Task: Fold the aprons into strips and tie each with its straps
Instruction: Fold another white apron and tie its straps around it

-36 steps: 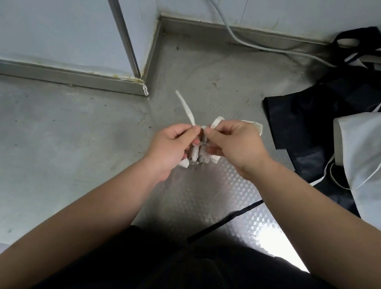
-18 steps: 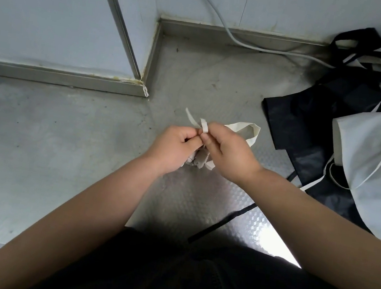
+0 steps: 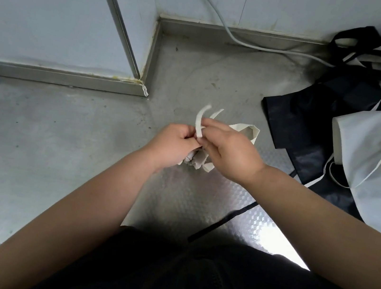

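Observation:
A small cream apron bundle (image 3: 198, 161) hangs in the air between my two hands, mostly hidden by them. My left hand (image 3: 172, 144) pinches its cream strap (image 3: 199, 123) at the top of the bundle. My right hand (image 3: 229, 153) pinches the same strap from the right, fingertips meeting the left ones. Two strap ends curve upward above the fingers, and a strap loop (image 3: 252, 131) sticks out behind my right hand.
A pile of black aprons (image 3: 311, 128) and white aprons (image 3: 376, 159) lies on the metal floor at the right. A thin black strap (image 3: 221, 224) trails toward my lap. A grey cable (image 3: 227, 30) runs along the back wall. A metal ledge (image 3: 58, 77) borders the left.
The strap ends have been pulled through and now curve up above my fingers. Both hands stayed together over the bundle, shifting only slightly.

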Demonstrator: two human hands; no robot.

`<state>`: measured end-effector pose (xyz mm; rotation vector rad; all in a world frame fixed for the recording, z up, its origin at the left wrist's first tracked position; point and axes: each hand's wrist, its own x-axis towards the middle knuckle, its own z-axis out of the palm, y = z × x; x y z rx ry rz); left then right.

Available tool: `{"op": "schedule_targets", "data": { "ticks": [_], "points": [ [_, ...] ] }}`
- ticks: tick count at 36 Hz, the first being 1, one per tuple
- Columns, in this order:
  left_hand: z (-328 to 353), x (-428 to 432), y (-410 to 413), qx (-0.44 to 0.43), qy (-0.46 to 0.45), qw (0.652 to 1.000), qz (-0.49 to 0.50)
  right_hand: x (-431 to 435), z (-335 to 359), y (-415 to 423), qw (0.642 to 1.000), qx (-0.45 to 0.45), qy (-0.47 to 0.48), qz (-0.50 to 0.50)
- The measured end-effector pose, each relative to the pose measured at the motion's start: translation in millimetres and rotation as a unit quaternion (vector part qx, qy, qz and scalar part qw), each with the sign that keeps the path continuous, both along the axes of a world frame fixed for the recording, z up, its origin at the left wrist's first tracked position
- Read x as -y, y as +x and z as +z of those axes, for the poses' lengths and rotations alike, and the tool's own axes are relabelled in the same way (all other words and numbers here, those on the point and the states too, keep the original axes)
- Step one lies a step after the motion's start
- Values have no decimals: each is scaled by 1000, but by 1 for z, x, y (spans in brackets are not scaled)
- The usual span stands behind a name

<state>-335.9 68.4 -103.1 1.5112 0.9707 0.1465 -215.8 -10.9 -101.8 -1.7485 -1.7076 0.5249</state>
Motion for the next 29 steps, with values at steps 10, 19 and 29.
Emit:
{"op": "schedule_targets", "data": {
  "ticks": [10,19,29],
  "points": [
    [-10,-3,-8,-34,62,996,-50,-9,8,-1,990,-10,-141,21],
    [-8,6,-8,-1,66,996,-54,-1,7,-6,987,9,-163,1],
    [-9,-2,-6,2,88,995,-50,-10,6,-6,971,-96,-178,-130]
  ]
}}
